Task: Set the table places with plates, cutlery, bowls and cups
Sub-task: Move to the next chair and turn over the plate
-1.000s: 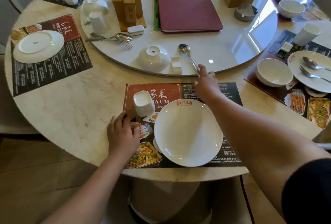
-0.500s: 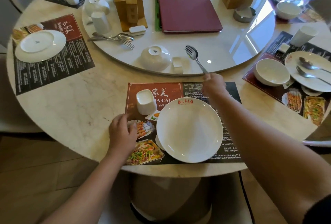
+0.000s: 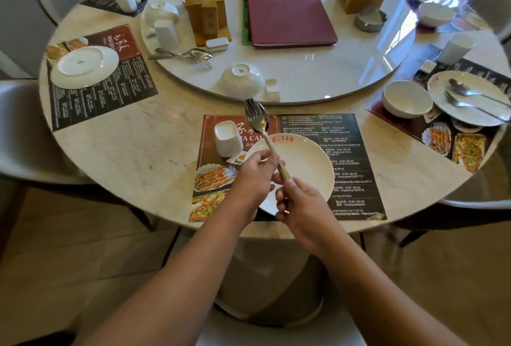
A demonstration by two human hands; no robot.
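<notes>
You've got the slim polished steel fork (image 3: 250, 110) and the matching steel spoon (image 3: 262, 122) up in the air together. The fork is nested in front of the spoon, and both heads tilt away from you over the top edge of the dark printed paper placemat (image 3: 348, 152). Your right hand (image 3: 301, 207) is curled round the handle ends, low over the round white ceramic plate (image 3: 312, 163). Your left hand (image 3: 253, 177) pinches both stems a little higher up. Both hands are holding, so neither is free.

The plate sits on the placemat at the near edge of the round pale marble bench (image 3: 124, 146), and the small white square-sided cup (image 3: 228, 138) stands just beside its upper left rim. The white ceramic bowl (image 3: 242, 78) lies upturned on the glass turntable (image 3: 331, 80) beyond, not yet at this place.

These two pieces look light, stiff and slick, so expect them to slide against each other and in your fingers. My read is that you're about to part them, one to each hand. Take each by the middle of its stem, where it balances, not by the head. Lay them down flat rather than dropping them: steel on glazed china clatters and can chip it. The bowl will be heavier and brittle, so grip it across the rim.
</notes>
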